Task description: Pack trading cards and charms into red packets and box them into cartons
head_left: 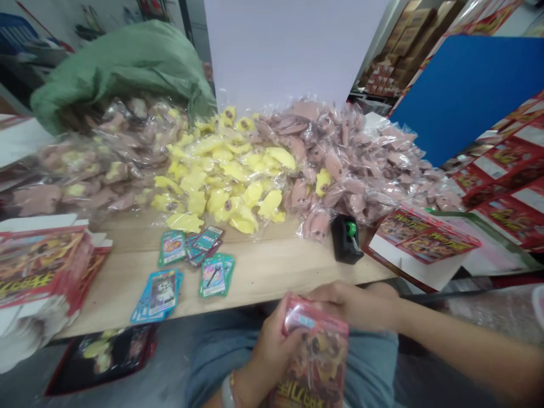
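A red printed carton [321, 357] with cartoon pictures and yellow lettering is held over my lap, below the table's front edge. My left hand [272, 345] grips its left side, thumb across the front. At the carton's top right edge, my right hand [352, 306] has its fingers curled in; their tips are partly hidden by the carton. On the table just beyond lie small stacks of cards: blue-edged cards [159, 294], green-edged cards [216, 275], more green cards [172, 247] and dark red-edged cards [204, 245].
Bagged yellow pieces [229, 181] and bagged pinkish pieces [340, 153] are heaped across the table. A black tape dispenser [346, 241] stands near a flattened red carton [425, 241]. Stacked red cartons [40, 266] sit at left; a green sack [127, 68] lies behind.
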A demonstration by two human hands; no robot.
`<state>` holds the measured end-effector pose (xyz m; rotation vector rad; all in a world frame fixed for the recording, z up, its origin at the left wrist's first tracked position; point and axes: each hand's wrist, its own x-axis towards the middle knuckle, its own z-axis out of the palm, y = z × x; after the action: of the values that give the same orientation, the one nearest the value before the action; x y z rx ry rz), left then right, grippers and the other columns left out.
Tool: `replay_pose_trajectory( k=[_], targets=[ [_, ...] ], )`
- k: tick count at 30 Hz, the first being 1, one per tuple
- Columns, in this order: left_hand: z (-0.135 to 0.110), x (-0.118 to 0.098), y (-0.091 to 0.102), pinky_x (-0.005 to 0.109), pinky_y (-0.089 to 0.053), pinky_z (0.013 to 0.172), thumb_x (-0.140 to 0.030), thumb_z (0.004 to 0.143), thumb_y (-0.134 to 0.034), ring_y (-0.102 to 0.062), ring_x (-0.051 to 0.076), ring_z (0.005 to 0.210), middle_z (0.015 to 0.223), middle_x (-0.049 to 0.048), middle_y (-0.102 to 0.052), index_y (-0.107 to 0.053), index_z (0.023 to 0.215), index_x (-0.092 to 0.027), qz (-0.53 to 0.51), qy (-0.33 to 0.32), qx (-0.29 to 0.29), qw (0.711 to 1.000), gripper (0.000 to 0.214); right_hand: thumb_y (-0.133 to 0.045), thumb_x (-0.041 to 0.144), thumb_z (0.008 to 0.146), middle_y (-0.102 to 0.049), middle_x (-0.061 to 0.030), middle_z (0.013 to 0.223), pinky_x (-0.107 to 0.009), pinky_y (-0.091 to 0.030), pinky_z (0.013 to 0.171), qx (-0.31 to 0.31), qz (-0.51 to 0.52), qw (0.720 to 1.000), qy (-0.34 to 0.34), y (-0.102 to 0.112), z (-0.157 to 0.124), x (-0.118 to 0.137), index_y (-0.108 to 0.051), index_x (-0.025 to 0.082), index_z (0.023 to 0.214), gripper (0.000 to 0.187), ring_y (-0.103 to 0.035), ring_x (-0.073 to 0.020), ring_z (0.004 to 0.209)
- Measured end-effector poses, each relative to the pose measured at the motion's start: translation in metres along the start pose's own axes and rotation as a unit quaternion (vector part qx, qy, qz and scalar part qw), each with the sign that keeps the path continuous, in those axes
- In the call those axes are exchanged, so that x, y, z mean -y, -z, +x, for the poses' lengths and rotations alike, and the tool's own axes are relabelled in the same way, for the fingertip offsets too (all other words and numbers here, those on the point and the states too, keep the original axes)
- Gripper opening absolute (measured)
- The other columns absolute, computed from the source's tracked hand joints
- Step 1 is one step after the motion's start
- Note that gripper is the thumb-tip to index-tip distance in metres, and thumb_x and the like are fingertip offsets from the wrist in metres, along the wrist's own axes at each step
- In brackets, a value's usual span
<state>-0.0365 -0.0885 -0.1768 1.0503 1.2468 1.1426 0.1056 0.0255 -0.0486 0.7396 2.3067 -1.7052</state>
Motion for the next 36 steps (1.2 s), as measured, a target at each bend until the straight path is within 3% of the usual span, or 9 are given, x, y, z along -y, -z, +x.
replay_pose_trajectory(
  k=[3, 6, 9, 11, 14, 19, 27, 33, 36],
  targets=[
    [0.011, -0.017, 0.017, 0.029, -0.046, 0.085, -0.017, 0.068, -0.066, -0.058, 0.018, 0.096, 0.126, 0.0121, -0.050, -0.014, 0.140, -0.019, -0.026, 0.030, 0.033, 0.999, 0.089, -0.038, 0.039, 0.088, -0.043, -0.0117, 0.134, -0.034, -0.033, 0.100, -0.030, -0.050, 0.997, 0.041, -0.026, 0.000, 0.008, -0.041, 0.017, 0.130, 0.048, -0.041, -0.0210, 0.121],
    [0.026, -0.067, 0.048, 0.028, -0.049, 0.077, -0.016, 0.074, -0.060, -0.061, 0.016, 0.085, 0.107, 0.0060, -0.062, -0.032, 0.135, -0.022, 0.042, -0.008, 0.223, 0.974, 0.068, -0.044, 0.043, 0.083, -0.041, -0.0128, 0.133, -0.040, -0.032, 0.101, -0.247, -0.064, 0.964, 0.079, -0.049, -0.006, -0.010, -0.042, 0.020, 0.126, 0.049, -0.039, -0.0242, 0.121],
    [0.051, -0.113, 0.071, 0.026, -0.048, 0.077, -0.021, 0.085, -0.046, -0.059, 0.016, 0.087, 0.096, 0.0031, -0.063, -0.054, 0.120, -0.025, 0.250, -0.170, 0.184, 0.936, 0.036, -0.044, 0.048, 0.079, -0.045, -0.0138, 0.123, -0.043, -0.037, 0.095, -0.575, 0.035, 0.817, -0.038, -0.030, -0.025, -0.053, -0.045, 0.021, 0.115, 0.046, -0.045, -0.0268, 0.112],
    [0.074, -0.123, 0.070, 0.028, -0.048, 0.079, -0.021, 0.087, -0.042, -0.057, 0.018, 0.090, 0.103, 0.0059, -0.061, -0.056, 0.118, -0.023, 0.335, -0.284, 0.089, 0.894, 0.034, -0.044, 0.048, 0.078, -0.041, -0.0167, 0.124, -0.046, -0.040, 0.090, -0.667, 0.118, 0.718, -0.159, 0.005, -0.039, -0.084, -0.041, 0.019, 0.115, 0.047, -0.049, -0.0282, 0.107],
    [0.106, -0.113, 0.050, 0.032, -0.049, 0.081, -0.024, 0.088, -0.041, -0.057, 0.020, 0.094, 0.108, 0.0098, -0.059, -0.056, 0.117, -0.018, 0.385, -0.356, 0.097, 0.846, 0.033, -0.053, 0.044, 0.074, -0.054, -0.0158, 0.106, -0.044, -0.051, 0.069, -0.606, 0.222, 0.730, -0.224, 0.060, -0.043, -0.120, -0.051, 0.016, 0.100, 0.037, -0.062, -0.0252, 0.080],
    [0.118, -0.102, 0.037, 0.032, -0.046, 0.092, -0.023, 0.090, -0.038, -0.053, 0.018, 0.108, 0.125, 0.0057, -0.052, -0.047, 0.125, -0.026, 0.464, -0.288, 0.177, 0.819, 0.036, -0.066, 0.025, 0.061, -0.061, -0.0071, 0.068, -0.045, -0.052, 0.053, -0.496, 0.359, 0.748, -0.257, 0.100, -0.023, -0.138, -0.053, 0.015, 0.071, 0.019, -0.062, -0.0226, 0.054],
    [0.129, -0.100, 0.051, 0.031, -0.051, 0.079, -0.029, 0.089, -0.040, -0.062, 0.019, 0.094, 0.114, 0.0058, -0.061, -0.037, 0.131, -0.027, 0.493, -0.229, 0.142, 0.827, 0.042, -0.061, 0.039, 0.063, -0.059, -0.0028, 0.068, -0.031, -0.047, 0.065, -0.606, 0.335, 0.706, -0.151, 0.037, -0.025, -0.149, -0.052, 0.019, 0.060, 0.022, -0.057, -0.0201, 0.075],
    [0.122, -0.110, 0.035, 0.029, -0.049, 0.079, -0.025, 0.087, -0.044, -0.061, 0.019, 0.094, 0.110, 0.0040, -0.063, -0.044, 0.124, -0.026, 0.470, -0.192, 0.143, 0.849, 0.037, -0.063, 0.045, 0.066, -0.043, 0.0035, 0.052, -0.023, -0.034, 0.050, -0.537, 0.389, 0.747, -0.047, -0.002, 0.031, -0.074, -0.052, 0.018, 0.056, 0.031, -0.040, -0.0109, 0.052],
    [0.121, -0.115, 0.036, 0.031, -0.047, 0.084, -0.018, 0.083, -0.047, -0.058, 0.019, 0.100, 0.115, 0.0047, -0.060, -0.041, 0.127, -0.025, 0.451, -0.192, 0.168, 0.855, 0.044, -0.061, 0.055, 0.066, -0.031, 0.0076, 0.044, -0.022, -0.021, 0.041, -0.529, 0.453, 0.717, -0.026, -0.015, 0.073, -0.050, -0.045, 0.019, 0.054, 0.042, -0.024, -0.0069, 0.041]
  ],
)
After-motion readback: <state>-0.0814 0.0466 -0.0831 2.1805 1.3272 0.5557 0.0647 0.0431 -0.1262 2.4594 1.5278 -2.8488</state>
